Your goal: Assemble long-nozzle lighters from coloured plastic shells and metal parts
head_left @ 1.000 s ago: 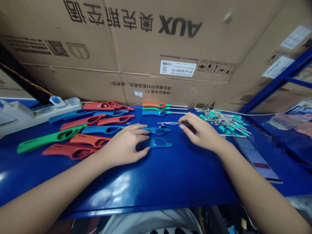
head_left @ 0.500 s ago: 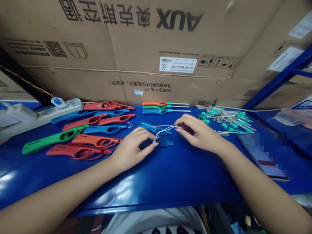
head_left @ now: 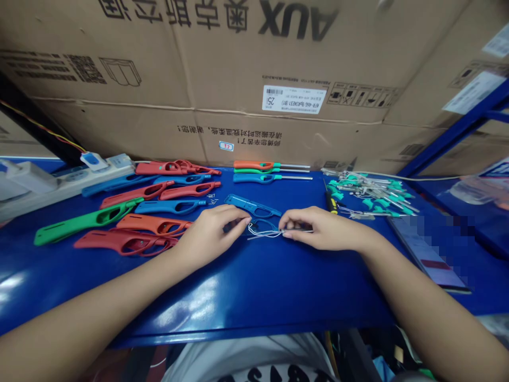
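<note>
Seen from the head camera, we find both hands working close together over the blue table. The left hand has thumb and forefinger pinched at the left end of some white wires, beside a small black part. The right hand grips the other end of these wires between its fingertips, and we note a thin rod showing at its palm. The wires run loosely between the two hands, in front of a lower blue casing, largely hidden; just behind it lies an upper blue casing, set aslant. Near the right hand we see a black-and-yellow screwdriver and, beyond it, a pile of metal tubes with teal pieces. To the left we observe red, blue, orange and green casings; at the back, three lighters lie before a cardboard box.
</note>
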`<state>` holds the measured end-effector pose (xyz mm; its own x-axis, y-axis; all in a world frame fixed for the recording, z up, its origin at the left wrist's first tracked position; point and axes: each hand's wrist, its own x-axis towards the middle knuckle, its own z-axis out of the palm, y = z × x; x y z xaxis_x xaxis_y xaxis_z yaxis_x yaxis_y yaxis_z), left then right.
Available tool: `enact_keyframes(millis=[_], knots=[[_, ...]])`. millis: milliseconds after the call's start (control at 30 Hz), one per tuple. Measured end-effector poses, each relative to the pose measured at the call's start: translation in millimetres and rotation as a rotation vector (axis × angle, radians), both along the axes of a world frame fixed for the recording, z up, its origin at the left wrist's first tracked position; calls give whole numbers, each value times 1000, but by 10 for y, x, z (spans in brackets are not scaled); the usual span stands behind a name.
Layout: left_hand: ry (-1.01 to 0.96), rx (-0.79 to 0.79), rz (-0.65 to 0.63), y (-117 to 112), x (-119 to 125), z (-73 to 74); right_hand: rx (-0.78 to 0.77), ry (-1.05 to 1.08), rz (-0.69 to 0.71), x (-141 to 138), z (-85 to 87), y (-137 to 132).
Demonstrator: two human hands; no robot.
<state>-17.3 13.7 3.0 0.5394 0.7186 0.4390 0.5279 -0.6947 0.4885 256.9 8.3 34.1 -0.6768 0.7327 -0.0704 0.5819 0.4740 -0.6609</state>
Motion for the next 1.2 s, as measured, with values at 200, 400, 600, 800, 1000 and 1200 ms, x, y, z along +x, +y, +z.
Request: enact_keyframes(millis=[200,400,600,800,1000,1200], knots=[[12,-115,-32,22,4,-67,65,-15,-49,12,-86,71],[27,-94,-66,26,-1,-87,124,16,-86,17,-206,126],[30,-57,-72,81,-27,-100,160,1,-116,20,-211,140],[26,-32,-94,106,-45,-126,263,-60,-102,24,-158,119],[13,17,-72,130,-57,-134,323,-83,-95,25,-152,125],[-15,9,-45,138,-56,-134,373,-106,-73,17,-188,126]])
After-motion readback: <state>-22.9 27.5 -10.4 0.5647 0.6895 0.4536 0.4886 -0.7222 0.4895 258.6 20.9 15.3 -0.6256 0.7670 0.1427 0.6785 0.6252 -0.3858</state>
